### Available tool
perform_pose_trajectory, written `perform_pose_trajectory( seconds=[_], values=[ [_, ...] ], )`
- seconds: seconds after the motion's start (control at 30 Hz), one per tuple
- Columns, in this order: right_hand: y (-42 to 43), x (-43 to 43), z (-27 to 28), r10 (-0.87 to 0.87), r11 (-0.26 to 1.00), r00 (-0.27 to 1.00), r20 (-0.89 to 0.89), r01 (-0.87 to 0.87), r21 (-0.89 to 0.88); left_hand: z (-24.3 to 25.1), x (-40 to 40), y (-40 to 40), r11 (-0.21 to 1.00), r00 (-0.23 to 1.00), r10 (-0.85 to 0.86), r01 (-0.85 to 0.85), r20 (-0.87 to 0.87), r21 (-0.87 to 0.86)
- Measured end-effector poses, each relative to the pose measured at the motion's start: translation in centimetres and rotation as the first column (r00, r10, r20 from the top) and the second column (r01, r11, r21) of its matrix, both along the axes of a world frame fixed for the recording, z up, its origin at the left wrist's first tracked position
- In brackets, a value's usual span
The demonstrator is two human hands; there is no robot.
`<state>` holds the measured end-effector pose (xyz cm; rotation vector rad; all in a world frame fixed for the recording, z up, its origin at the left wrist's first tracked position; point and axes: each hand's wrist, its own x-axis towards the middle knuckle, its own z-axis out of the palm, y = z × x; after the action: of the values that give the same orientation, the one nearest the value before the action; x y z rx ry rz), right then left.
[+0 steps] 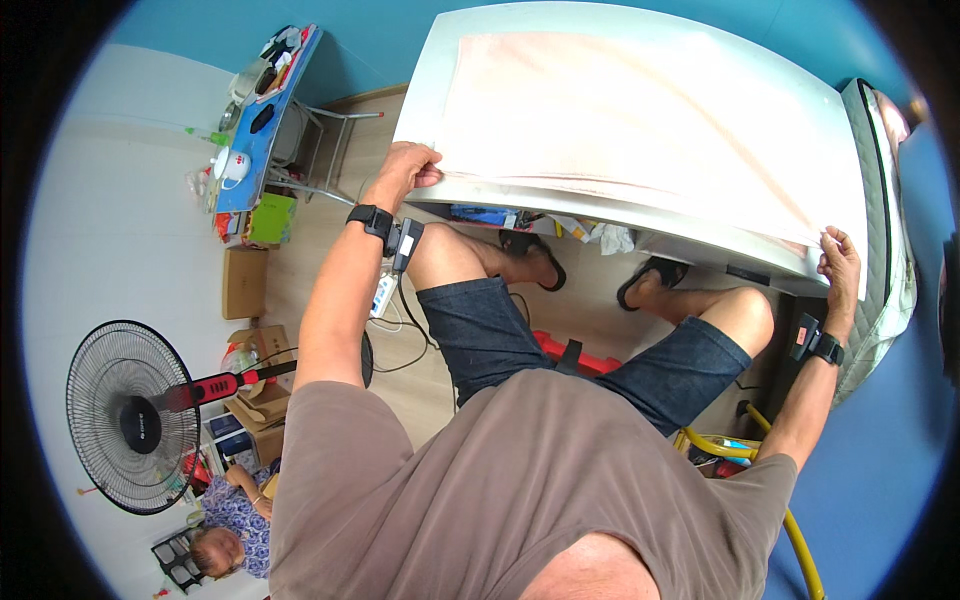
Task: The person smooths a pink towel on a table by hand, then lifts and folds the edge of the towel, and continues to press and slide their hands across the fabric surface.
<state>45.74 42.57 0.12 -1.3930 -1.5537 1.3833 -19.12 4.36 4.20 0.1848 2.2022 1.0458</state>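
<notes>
A pale pink cloth, rectangular and thin, lies spread nearly flat on a white table. At the cloth's near left corner, my left hand pinches its edge between thumb and fingers. My right hand grips the near right corner in the same way, close to the table's right end. Between the two hands the near edge shows a few shallow folds and runs along the table's front edge. Both wrists carry black straps with small black devices.
An open shelf under the tabletop holds a blue package and crumpled white material. At left stand a cluttered blue folding table and a pedestal fan. Another person is at lower left. A mattress borders the right end.
</notes>
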Motion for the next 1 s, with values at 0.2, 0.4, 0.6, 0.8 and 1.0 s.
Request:
perform_pose_trajectory(
  seconds=[0.2,0.4,0.6,0.8,1.0],
  values=[
    [-0.8,0.3,-0.6,0.110,0.994,0.992,0.057,-0.111,-0.001,0.6,-0.2,-0.1,1.000,1.000,0.006,-0.006,0.028,-0.006],
    [-1.1,0.5,-2.3,0.127,0.992,0.990,0.065,-0.127,0.005,-0.4,-1.1,-0.1,0.997,0.983,0.070,-0.064,0.171,-0.036],
    [0.5,-0.5,-0.7,0.130,0.990,0.982,0.140,-0.121,-0.070,-0.2,-4.1,1.3,0.992,0.944,0.065,-0.095,0.323,0.077],
    [4.3,-3.3,9.8,0.057,0.948,0.976,-0.212,0.013,0.317,12.4,-6.1,6.3,0.726,0.984,-0.058,-0.075,0.169,0.684],
    [2.1,-3.5,1.2,-0.027,0.985,0.998,0.062,0.016,0.171,2.0,-6.4,1.1,0.877,0.968,0.040,-0.153,0.248,0.455]
  ],
)
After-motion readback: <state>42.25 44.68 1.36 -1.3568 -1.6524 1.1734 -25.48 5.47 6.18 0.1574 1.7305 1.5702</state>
